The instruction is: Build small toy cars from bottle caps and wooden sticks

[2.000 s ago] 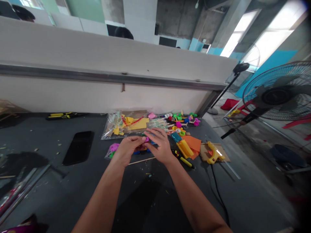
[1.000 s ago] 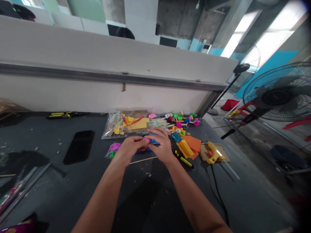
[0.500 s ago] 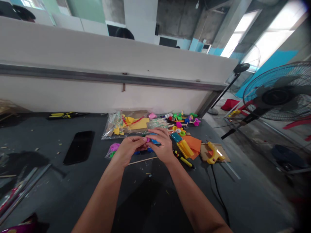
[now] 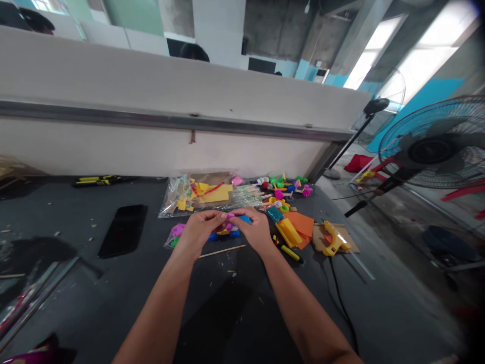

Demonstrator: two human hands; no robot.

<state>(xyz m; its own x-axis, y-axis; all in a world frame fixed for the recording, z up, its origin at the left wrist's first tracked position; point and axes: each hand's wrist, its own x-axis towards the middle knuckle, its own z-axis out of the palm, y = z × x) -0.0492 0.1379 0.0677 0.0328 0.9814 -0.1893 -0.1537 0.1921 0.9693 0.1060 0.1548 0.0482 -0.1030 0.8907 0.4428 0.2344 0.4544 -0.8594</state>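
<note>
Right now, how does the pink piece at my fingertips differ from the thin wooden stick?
Colour: the pink piece is bright pink-purple; the wooden stick is pale tan.
Shape: the pink piece is compact, partly hidden by fingers; the wooden stick is long, thin and straight.
Pose: the pink piece is held between the left hand and right hand; the wooden stick lies on the dark table.
Shared: both are near the middle of the view.
</note>
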